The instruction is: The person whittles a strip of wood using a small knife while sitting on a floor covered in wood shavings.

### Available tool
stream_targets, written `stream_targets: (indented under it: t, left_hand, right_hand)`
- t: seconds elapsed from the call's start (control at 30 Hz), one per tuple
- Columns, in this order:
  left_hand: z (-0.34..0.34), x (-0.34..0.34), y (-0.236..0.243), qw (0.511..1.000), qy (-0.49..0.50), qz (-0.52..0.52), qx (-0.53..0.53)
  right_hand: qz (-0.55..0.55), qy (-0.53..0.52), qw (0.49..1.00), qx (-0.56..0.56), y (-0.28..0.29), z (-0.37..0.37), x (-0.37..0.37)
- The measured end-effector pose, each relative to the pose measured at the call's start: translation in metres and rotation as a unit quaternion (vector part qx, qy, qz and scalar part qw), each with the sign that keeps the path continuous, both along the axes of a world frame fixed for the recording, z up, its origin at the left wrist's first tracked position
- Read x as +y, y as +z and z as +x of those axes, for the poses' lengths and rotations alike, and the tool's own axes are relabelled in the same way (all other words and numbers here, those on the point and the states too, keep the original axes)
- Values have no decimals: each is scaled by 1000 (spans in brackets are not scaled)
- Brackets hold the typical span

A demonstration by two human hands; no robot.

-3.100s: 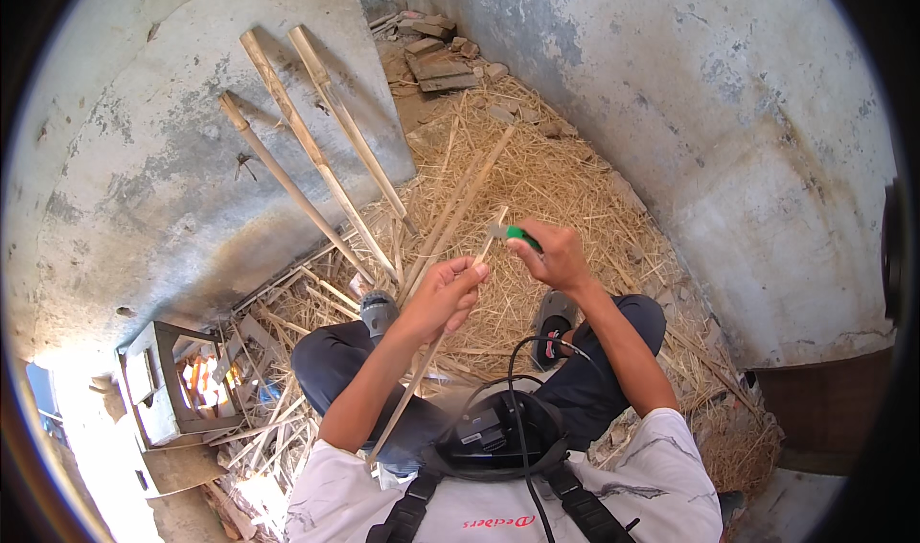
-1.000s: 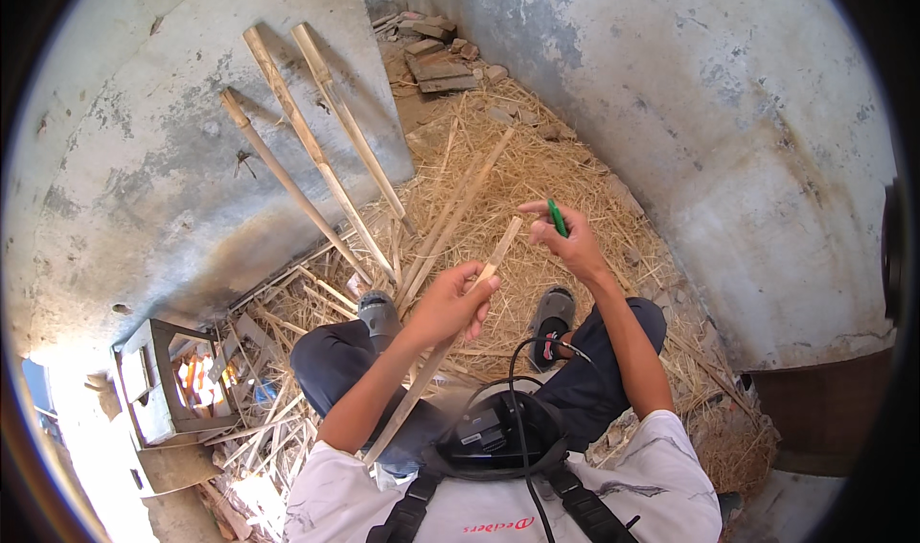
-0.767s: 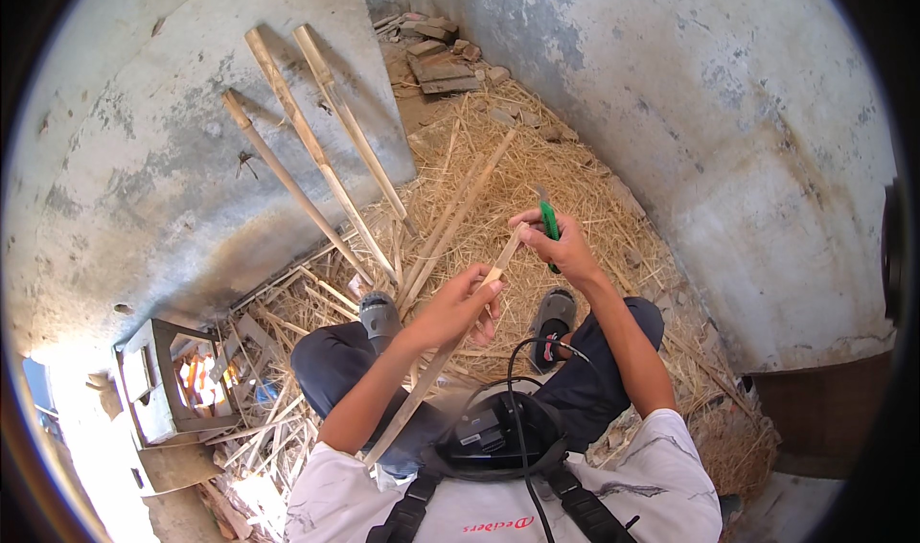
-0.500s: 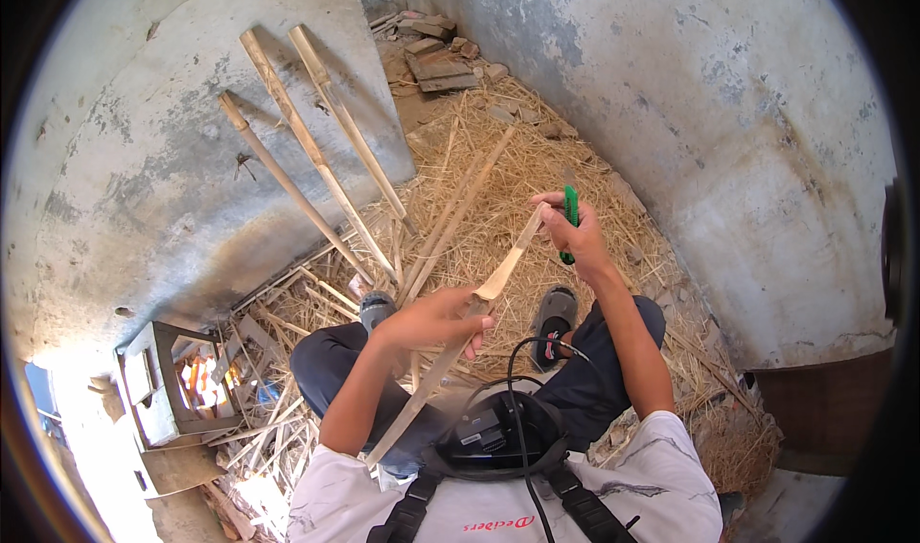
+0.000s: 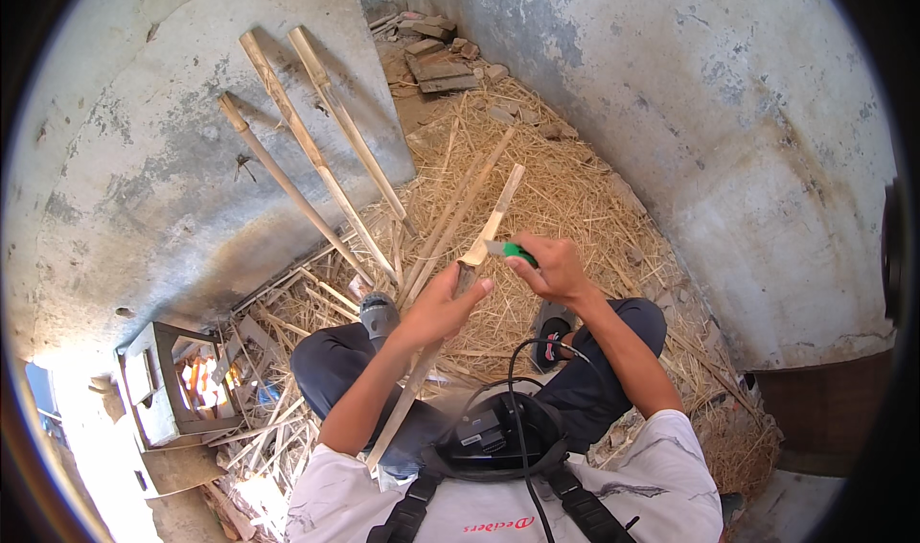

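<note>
A long, pale wooden stick, probably split bamboo, slants from my lap up and away to the right. My left hand is wrapped round its middle, just below a notch where the pale inner wood is bared. In my right hand is a green utility knife, its blade pointing left at the cut part of the stick. Blade and wood look to meet near the notch, though contact is hard to make out. The far end of the stick stands free above the straw.
Three poles lean on the left wall. Straw and shavings cover the floor, with bricks in the far corner. A wooden frame stands at lower left. A black cable loops over my lap.
My right hand has let go of the stick's far end and come nearer, turning the knife blade toward the notch. My left hand has shifted slightly and tightened round the stick.
</note>
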State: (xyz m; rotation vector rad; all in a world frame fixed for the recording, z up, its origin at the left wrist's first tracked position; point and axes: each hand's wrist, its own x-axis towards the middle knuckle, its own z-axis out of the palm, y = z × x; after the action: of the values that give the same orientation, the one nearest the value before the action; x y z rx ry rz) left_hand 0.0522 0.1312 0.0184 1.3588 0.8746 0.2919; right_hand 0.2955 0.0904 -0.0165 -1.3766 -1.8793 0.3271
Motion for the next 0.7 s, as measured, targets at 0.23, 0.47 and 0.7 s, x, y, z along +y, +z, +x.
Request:
stream_targets:
  t: [0.23,0.47,0.7]
  left_hand:
    - [5,-2,-18,988,28,151,4]
    - [7,-3,-25,983,60,173,9]
    - [10,-6,-35,974,117,195,-9]
  right_hand:
    - [15,8,1000,-1,-7,-8,3]
    - [3,2,1000,-7,-5,-6,5]
    - [44,-13,999,-23,0,-9,7]
